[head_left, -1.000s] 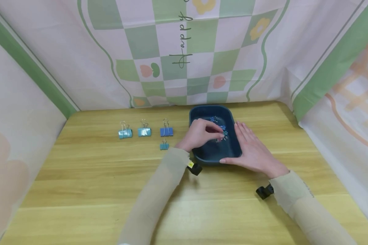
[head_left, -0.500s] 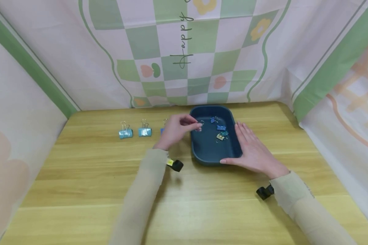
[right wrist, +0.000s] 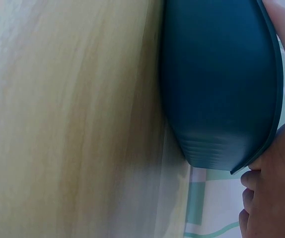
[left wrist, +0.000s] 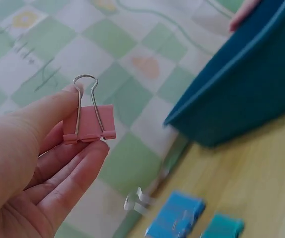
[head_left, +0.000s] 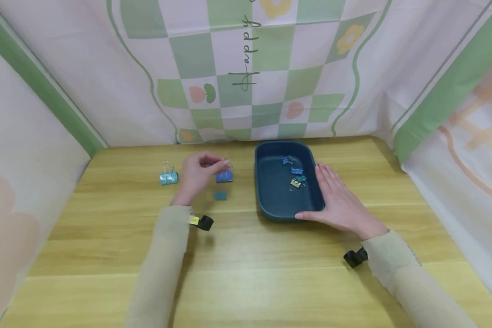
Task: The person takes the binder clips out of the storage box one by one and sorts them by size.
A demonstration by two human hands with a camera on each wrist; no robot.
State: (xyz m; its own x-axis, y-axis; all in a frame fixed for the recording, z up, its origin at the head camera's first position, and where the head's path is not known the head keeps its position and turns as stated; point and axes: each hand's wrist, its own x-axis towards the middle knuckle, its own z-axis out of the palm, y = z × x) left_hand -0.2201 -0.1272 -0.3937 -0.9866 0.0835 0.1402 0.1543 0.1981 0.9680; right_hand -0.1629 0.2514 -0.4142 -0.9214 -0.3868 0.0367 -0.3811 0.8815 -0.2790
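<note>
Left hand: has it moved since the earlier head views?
Yes. Judged against the dark blue tray, the left hand has moved left, from over the tray to well clear of it.

In the head view the left hand (head_left: 197, 177) hides most of the pink clip (left wrist: 89, 124), and whether the wires by its fingertips belong to that or to the blue clip (head_left: 224, 177) is unclear. The teal clip (head_left: 220, 196) is smeared, its handles lost. Small clips (head_left: 297, 171) in the tray (head_left: 272, 198) are too tiny for detail. The top edge cuts the lettering (head_left: 244, 60); both sleeves (head_left: 160, 259) run off the bottom. The left wrist view crops the tray, blurs the blue clip and shows only a sliver of the right hand (head_left: 342, 207). From the right wrist, the tray's wall conceals its inside.
</note>
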